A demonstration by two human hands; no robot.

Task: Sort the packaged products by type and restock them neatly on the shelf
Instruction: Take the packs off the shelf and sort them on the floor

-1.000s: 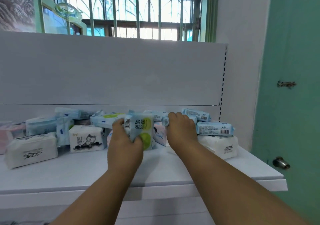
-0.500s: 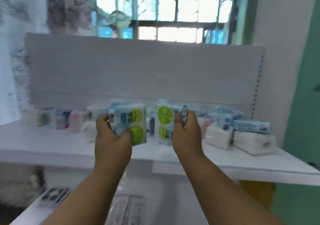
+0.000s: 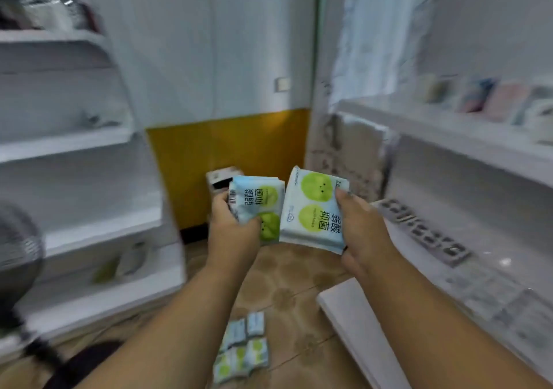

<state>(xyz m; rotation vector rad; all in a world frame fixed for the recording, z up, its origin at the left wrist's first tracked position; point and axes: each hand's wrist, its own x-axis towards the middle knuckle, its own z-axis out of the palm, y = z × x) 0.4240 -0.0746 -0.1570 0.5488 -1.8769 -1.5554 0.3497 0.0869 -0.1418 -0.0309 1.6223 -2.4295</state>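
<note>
Midair, held side by side over a tiled floor (image 3: 287,296): two pale-blue packs printed with green circles. Left hand (image 3: 232,233) curled round the smaller pack (image 3: 257,206), thumb across its lower front, barcode edge turned toward the fingers. Right hand (image 3: 363,233) clamped on the larger pack (image 3: 312,209), thumb pressed on its upper right corner, remaining fingers hidden behind. Packs nearly touching at their inner edges, the larger one tilted slightly and overlapping the smaller one's right side.

Below the two grips, on the floor between the forearms: a cluster of further blue-and-green packs (image 3: 242,348), blurred. Left of the left hand: a white shelving unit (image 3: 68,143) with a few indistinct items on its boards, and a dark fan grille (image 3: 18,257) at the frame's edge. Right of the right hand: a second white shelf (image 3: 466,137) carrying blurred pastel packages (image 3: 490,98), with a grey strip (image 3: 425,233) lying lower down. Beyond both packs: a wall banded in yellow (image 3: 227,161) under white, and a small box-like object (image 3: 220,179) partly hidden behind the smaller pack.
</note>
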